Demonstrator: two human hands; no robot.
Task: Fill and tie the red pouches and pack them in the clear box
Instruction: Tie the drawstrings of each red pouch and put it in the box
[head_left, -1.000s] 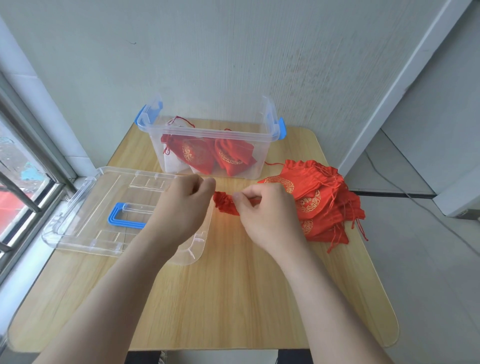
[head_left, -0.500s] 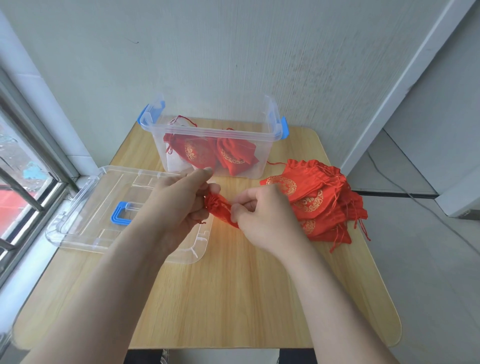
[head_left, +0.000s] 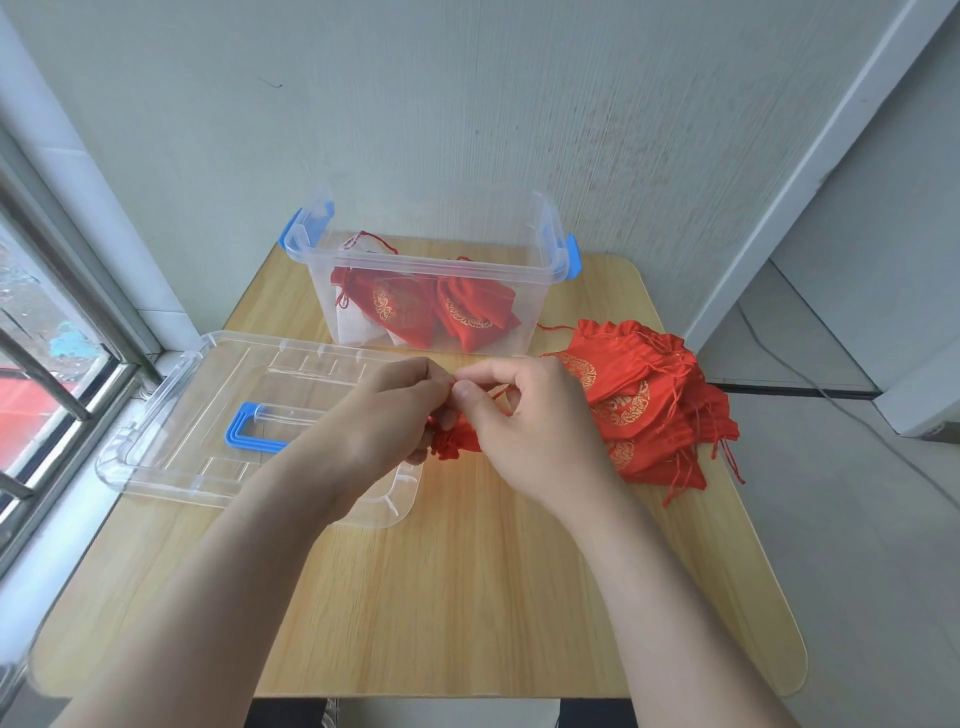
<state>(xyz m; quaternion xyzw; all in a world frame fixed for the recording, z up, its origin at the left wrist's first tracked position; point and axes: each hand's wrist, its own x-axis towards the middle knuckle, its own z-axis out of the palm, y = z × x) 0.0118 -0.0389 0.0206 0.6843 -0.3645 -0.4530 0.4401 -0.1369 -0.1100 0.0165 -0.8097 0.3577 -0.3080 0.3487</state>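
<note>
Currently tying red pouch (head_left: 451, 442) at frame centre, pinching drawstring (head_left: 497, 393) between curled fingers of left hand (head_left: 384, 415) and right hand (head_left: 527, 421); next, likely cinching knot, then into clear box (head_left: 431, 262)

Wooden counter (head_left: 467, 597) carries: clear box (head_left: 540, 306) at far edge, lid (head_left: 171, 447) at left, pile of red pouches (head_left: 644, 410) at right.

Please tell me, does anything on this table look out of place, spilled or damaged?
Nothing is spilled or damaged. The clear lid lies askew, its left corner past the table edge toward the window. The loose pile of red pouches reaches the right edge, with some cords hanging over it.
</note>
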